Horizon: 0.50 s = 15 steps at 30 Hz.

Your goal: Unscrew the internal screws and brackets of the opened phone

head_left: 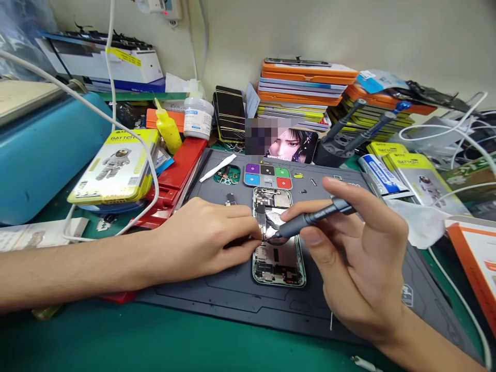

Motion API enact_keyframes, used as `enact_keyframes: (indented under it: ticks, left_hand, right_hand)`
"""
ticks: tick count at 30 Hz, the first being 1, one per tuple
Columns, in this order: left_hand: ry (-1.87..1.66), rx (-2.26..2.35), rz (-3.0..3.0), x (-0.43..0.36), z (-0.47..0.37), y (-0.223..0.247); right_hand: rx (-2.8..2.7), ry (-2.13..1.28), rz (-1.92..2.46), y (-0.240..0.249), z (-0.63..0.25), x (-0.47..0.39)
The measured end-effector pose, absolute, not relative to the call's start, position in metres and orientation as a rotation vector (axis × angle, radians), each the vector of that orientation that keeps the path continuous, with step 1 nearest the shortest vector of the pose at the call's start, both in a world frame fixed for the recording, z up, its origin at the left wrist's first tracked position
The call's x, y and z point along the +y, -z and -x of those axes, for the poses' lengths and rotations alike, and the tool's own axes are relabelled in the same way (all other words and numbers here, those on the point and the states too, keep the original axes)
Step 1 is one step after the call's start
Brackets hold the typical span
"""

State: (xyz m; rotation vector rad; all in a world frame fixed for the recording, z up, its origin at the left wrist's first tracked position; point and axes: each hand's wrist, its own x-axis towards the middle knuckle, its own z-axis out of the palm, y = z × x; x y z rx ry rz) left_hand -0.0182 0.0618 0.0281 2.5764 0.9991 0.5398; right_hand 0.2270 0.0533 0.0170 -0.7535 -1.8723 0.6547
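An opened phone [284, 253] lies on the dark grey work mat [217, 294], its inner parts bare. My right hand [360, 263] holds a slim dark grey screwdriver [306, 222] between thumb and fingers, tilted down to the left. The driver's tip is over the phone's left inner side, close to my other fingertips. My left hand [209, 232] comes in from the left with thumb and forefinger pinched at the phone's left edge. Whatever those fingers may hold is too small or hidden.
Behind the phone are a coloured screw tray [267, 176], a propped-up phone playing video [294, 145] and a driver holder [335, 152]. A white pry tool [217, 168] lies left of them. Battery boxes [114, 165], a yellow bottle [168, 129] and loose white cables [155, 175] crowd the sides.
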Motion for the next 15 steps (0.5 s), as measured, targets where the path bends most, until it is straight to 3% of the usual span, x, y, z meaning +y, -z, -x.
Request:
enact_keyframes:
  ticks: [15]
  left_hand:
    - [-0.568,0.988,-2.637,0.0643,0.0197,-0.0246]
  right_hand:
    - [-2.021,-0.745,0.758,-0.0092,-0.2327,0.0576]
